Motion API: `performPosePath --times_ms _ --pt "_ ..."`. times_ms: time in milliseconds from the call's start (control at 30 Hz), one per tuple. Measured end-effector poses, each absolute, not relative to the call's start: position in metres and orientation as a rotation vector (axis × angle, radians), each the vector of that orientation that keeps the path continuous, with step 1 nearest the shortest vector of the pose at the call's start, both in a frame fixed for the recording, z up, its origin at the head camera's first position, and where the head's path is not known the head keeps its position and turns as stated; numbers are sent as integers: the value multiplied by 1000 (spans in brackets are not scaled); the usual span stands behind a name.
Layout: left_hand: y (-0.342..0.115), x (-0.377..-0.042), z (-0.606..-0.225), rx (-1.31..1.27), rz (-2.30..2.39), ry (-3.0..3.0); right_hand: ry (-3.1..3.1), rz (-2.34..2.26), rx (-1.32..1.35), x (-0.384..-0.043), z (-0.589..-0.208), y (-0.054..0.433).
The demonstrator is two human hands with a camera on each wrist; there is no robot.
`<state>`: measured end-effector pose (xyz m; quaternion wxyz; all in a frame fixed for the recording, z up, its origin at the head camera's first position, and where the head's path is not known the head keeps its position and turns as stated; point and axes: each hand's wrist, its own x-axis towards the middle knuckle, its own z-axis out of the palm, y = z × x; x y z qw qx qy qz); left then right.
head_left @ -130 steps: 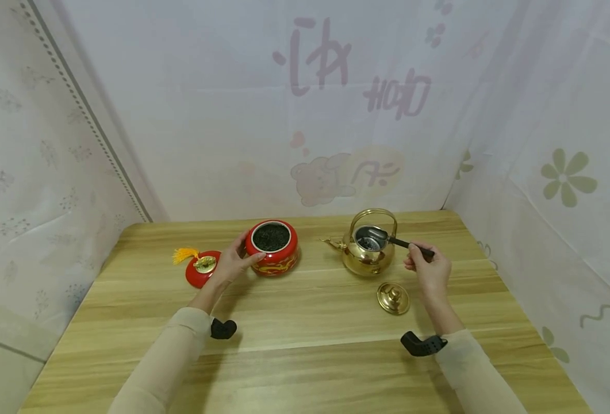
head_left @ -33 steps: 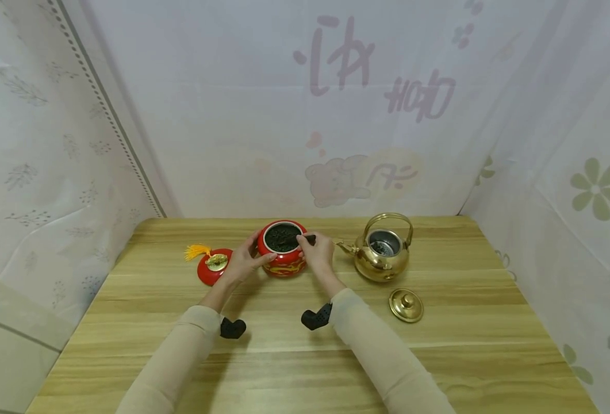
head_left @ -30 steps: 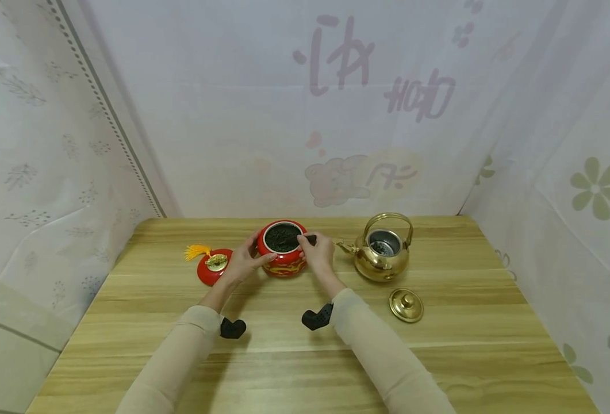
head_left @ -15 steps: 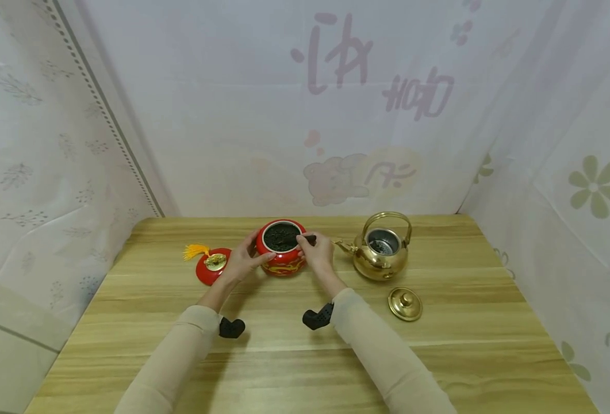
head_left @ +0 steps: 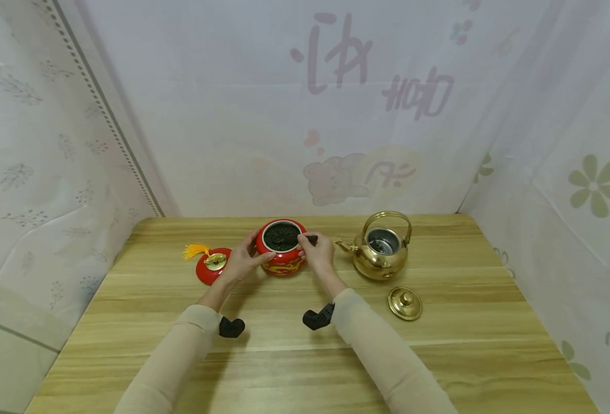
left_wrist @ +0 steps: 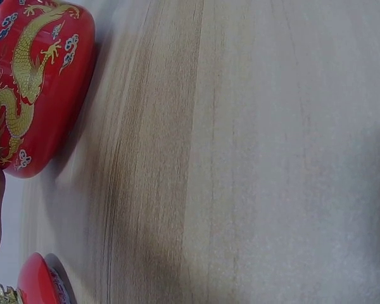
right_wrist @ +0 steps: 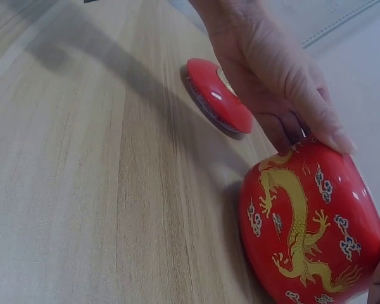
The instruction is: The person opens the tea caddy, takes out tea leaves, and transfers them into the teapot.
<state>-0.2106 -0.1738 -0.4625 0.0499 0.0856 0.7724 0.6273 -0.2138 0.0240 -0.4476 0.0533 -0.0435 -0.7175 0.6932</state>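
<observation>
Lid (head_left: 206, 274), domed red w/ gold medallion (head_left: 215, 262) + yellow tassel (head_left: 196, 250), lies far L on woodgrain table (head_left: 268, 365). My L hand (head_left: 241, 261) grips round red dragon-print jar (head_left: 283, 268) of dark leaves (head_left: 277, 236). My R hand (head_left: 319, 250) pinches slim black tool (head_left: 312, 238) at jar's rt rim. Farther R: gold metal kettle (head_left: 379, 266), matching round cover (head_left: 405, 303) nearer me.

The wood-grain worktop (head_left: 273, 368) carries a red dragon-patterned jar (head_left: 284, 266), a tasselled red lid (head_left: 213, 264), a gold-coloured teapot (head_left: 380, 263) and, just in front, a gold-coloured teapot lid (head_left: 405, 303).
</observation>
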Motion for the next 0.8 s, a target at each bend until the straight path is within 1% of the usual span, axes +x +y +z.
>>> performPosePath --times_ms 267,433,567,800 --pt "-171 -205 -451 280 1927 2322 -2088 2177 -178 -213 -446 29" --pt "-169 -198 -435 254 1899 2319 -2069 2191 -164 -210 -443 34" --pt "-170 -200 -438 260 1911 2316 -2029 2218 -145 -208 -441 37" --pt "-174 -211 -461 257 1925 2334 -1936 2290 -109 -205 -439 39"
